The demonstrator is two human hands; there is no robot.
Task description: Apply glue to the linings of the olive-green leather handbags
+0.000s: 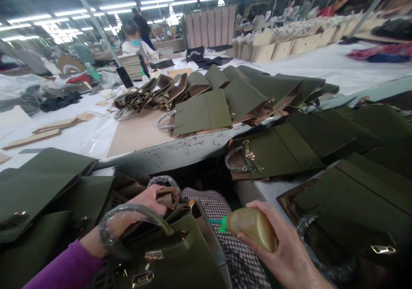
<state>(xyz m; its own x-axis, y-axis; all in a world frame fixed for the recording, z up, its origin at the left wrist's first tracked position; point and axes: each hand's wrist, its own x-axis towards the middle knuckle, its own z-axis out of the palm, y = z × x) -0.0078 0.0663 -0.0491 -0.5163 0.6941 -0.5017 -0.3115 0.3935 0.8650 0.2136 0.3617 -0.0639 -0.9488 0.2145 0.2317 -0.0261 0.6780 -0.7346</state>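
"Where's the squeeze bottle (252, 225)?"

"Just beside the near green bag (186, 257), on its right. The right hand (286, 241) has its fingers curled around the body, and the thin nozzle (215, 221) points at the bag's side edge. I can't tell if the tip touches."

"And the left hand (146, 201)?"

"At the bag's top, fingers closed on a bunch of brown material (167, 198). The bag's plastic-wrapped handle (111, 220) arches over that wrist."

"So what might go wrong?"

"A hard squeeze, I'd say. If there's liquid in there, too much could run down the green face, or drip on the checked cloth (240, 250) just right of the bag."

"That handle worries me too."

"Rightly. Lift the left arm and it could snag, jerking the bag against the nozzle. And if those fingers loosen, the brown stuff might flop towards the tip and get smeared."

"The bags on the table (189, 149)?"

"Beyond the near one, well apart from the nozzle; less risk there."
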